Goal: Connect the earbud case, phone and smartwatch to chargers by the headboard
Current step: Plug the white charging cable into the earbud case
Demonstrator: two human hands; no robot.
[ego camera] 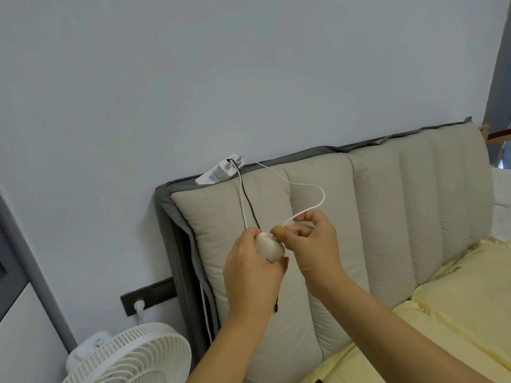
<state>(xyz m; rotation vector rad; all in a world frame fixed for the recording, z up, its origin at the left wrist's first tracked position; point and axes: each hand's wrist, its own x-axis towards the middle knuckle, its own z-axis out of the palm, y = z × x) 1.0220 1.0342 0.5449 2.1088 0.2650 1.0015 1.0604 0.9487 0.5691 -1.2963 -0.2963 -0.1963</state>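
Observation:
My left hand (253,269) grips a white rounded earbud case (269,247) in front of the beige padded headboard (387,205). Beside the case, my right hand (313,241) pinches the end of a white charging cable (301,186); its thumb wears a tan bandage. That cable loops up to a white power strip with chargers (221,171) lying on top of the headboard. A black cable (247,200) and a second white cable also hang from the strip, passing behind my left hand. Phone and smartwatch are not in view.
A white fan (130,355) stands at the lower left beside the bed. A dark wall socket plate (149,295) with a white plug sits behind the grey bed frame. Pale yellow bedding (456,308) covers the mattress on the right.

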